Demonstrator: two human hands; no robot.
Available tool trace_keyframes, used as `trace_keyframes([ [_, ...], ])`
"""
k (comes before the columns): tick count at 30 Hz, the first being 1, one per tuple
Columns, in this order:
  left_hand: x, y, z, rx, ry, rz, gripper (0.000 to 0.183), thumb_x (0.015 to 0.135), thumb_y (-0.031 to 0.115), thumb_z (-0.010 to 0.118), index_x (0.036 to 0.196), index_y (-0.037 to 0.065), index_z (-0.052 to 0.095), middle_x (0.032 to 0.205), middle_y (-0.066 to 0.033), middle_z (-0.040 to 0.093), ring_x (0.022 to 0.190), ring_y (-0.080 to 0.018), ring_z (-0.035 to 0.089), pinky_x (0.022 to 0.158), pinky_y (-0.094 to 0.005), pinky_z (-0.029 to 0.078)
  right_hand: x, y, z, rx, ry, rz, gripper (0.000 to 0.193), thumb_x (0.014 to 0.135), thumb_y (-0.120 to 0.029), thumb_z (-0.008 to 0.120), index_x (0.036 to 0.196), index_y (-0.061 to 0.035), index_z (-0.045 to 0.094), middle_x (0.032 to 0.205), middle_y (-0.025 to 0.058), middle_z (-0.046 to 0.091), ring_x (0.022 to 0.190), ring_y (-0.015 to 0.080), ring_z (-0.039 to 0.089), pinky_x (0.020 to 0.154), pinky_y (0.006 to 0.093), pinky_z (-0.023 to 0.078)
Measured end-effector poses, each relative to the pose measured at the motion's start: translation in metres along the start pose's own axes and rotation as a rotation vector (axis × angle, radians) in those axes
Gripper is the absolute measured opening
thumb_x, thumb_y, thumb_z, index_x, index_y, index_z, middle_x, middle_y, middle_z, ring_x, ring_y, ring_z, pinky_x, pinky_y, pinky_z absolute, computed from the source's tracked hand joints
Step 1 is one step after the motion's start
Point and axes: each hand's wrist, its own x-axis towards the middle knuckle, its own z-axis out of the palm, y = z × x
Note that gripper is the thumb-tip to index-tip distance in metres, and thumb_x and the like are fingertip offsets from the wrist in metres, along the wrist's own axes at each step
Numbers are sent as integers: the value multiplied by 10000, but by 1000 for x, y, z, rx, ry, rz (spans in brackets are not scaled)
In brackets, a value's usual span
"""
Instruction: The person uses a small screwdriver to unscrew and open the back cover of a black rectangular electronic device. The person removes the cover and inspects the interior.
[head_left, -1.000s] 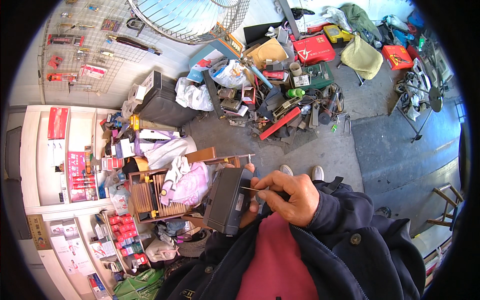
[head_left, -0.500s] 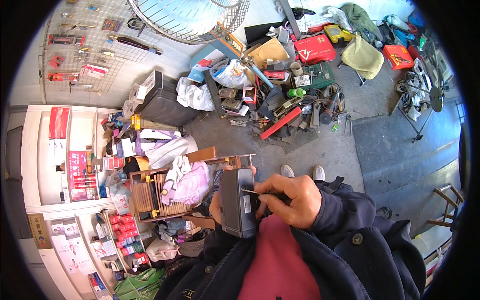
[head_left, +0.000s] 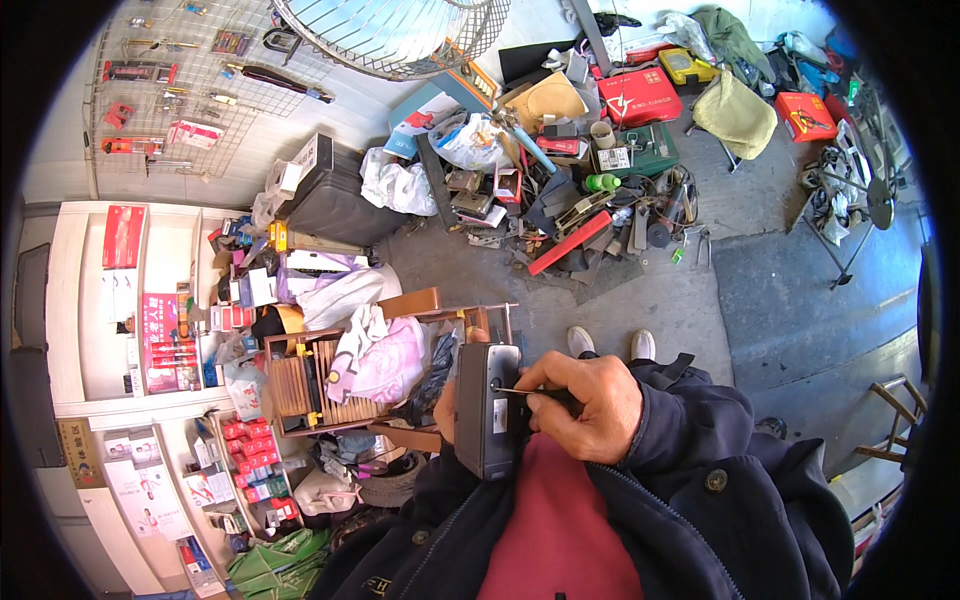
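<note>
A dark grey box-shaped device [head_left: 480, 425] with rounded corners is held upright in front of my chest. My left hand [head_left: 446, 412] is closed around it from the left and behind, with most of its fingers hidden by the device. My right hand [head_left: 592, 402] pinches a thin metal rod-like tool [head_left: 517, 391] between thumb and fingers. The tool's tip meets a small round hole in the upper part of the device's narrow side; how deep it goes, I cannot tell. Below the hole sits a pale label [head_left: 500, 415].
A wooden rack [head_left: 292, 385] with a pink cloth [head_left: 388, 360] stands close at the left, before white shelves [head_left: 100, 409] of small boxes. Ahead lies a pile of tools and scrap with a red bar [head_left: 570, 243]. A wire-caged fan [head_left: 400, 40] hangs over it.
The view has shifted slightly, and the device sits a little farther right and turned somewhat. My right hand stays at the hole with the tool, now held more level.
</note>
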Motion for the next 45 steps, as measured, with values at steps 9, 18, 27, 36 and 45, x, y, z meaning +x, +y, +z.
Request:
trace_keyframes([
  [9,1,1,9,54,-104,-94,649,1046,451,483,1609,143,385,1378,-193,640,1194,-315,670,1004,-477,555,-2,-2,2,124,33,136,124,957,-67,676,1058,-1,648,773,170,727,704,354,743,631,405,573],
  [18,-3,9,21,162,-182,-160,935,992,474,598,1728,189,97,1434,-201,582,1071,-376,693,842,-501,607,-1,-7,-6,50,1,149,85,983,-66,649,1042,-11,621,725,120,736,638,268,753,580,370,563],
  [27,2,8,19,232,-199,-225,950,995,485,569,1732,193,46,1387,-196,595,876,-366,688,703,-478,598,1,-7,-10,69,-6,168,92,997,-74,637,1052,-5,612,746,136,749,666,259,775,596,362,581],
  [36,9,5,22,251,-160,-255,966,979,501,598,1733,201,74,1394,-167,589,887,-345,680,688,-468,592,1,-7,-15,122,47,212,87,996,-57,634,1021,26,630,736,161,732,638,243,744,587,338,550],
  [45,15,2,25,263,-152,-269,957,974,509,604,1733,204,107,1365,-145,597,907,-309,658,668,-445,567,2,-4,-19,78,64,207,77,981,-47,640,1007,25,628,714,158,722,636,247,745,577,344,549],
])
